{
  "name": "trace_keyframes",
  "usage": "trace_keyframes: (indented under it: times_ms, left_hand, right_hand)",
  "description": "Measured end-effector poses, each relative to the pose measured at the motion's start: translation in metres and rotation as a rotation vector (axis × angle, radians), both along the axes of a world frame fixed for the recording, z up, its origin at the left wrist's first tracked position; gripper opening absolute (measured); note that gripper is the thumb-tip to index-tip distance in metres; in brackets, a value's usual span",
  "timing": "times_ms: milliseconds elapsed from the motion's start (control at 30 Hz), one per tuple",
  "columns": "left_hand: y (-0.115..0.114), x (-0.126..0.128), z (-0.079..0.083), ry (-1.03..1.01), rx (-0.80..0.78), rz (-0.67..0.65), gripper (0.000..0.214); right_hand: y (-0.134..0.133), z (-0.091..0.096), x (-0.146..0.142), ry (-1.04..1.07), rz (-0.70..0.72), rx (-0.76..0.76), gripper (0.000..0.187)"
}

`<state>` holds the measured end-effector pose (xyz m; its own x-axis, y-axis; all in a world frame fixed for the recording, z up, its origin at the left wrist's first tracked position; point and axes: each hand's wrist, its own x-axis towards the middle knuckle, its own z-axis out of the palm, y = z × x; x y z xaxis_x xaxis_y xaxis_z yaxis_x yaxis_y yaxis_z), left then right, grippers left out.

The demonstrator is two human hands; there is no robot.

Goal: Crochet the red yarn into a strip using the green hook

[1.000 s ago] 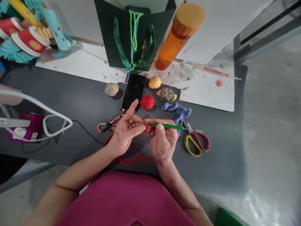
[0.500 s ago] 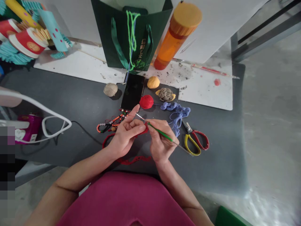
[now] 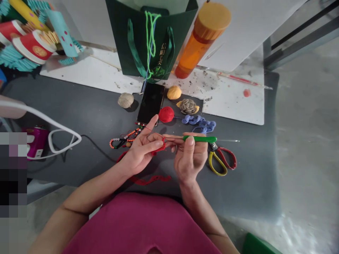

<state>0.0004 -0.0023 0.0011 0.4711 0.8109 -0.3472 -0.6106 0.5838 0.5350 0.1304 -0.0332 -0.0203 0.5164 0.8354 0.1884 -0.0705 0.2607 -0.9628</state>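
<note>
My left hand (image 3: 141, 151) pinches a strip of red crochet work (image 3: 159, 147), its index finger stretched up with red yarn running over it. In my right hand (image 3: 191, 155) is a crochet hook with a green grip (image 3: 200, 139), lying nearly level. The hook's tip end points left at the red work, joined to it by drawn-out yarn; its other metal end sticks out to the right. Below the hands, more of the red strip (image 3: 150, 180) trails on the table. A ball of red yarn (image 3: 166, 114) sits just above the left fingertip.
Scissors (image 3: 221, 162) lie right of my right hand, below blue crochet work (image 3: 200, 123). Behind are a phone (image 3: 150, 103), yellow yarn ball (image 3: 174, 92), beige ball (image 3: 125, 100), crocheted flower (image 3: 188, 106), green paper bag (image 3: 159, 46) and orange bottle (image 3: 201, 40). Beads (image 3: 129, 135) lie left; a white cable (image 3: 47, 121) curves farther left.
My right hand has moved right, away from the left, and the hook has turned from slanting to nearly level, drawing yarn out. My left hand stays almost in place.
</note>
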Motion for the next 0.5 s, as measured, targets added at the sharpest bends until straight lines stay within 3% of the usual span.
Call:
trace_keyframes:
  times_ms: [167,300,400,500]
  left_hand:
    - [0.0021,-0.0024,0.0017,-0.038,0.001,-0.065,0.08]
    - [0.0012,-0.0016,0.0029,-0.017,0.065,-0.055,0.075]
    - [-0.0005,-0.0005,0.0022,0.09,0.151,0.01,0.081]
    - [-0.0031,0.0008,0.0007,0.215,0.256,0.092,0.089]
  right_hand:
    - [0.0036,0.0031,0.0069,0.072,0.148,-0.094,0.018]
    - [0.0025,0.0046,0.0036,0.167,0.27,-0.118,0.023]
    - [-0.0006,0.005,-0.0003,0.103,0.207,-0.059,0.017]
    - [-0.0031,0.0063,-0.0009,-0.186,0.106,0.083,0.007]
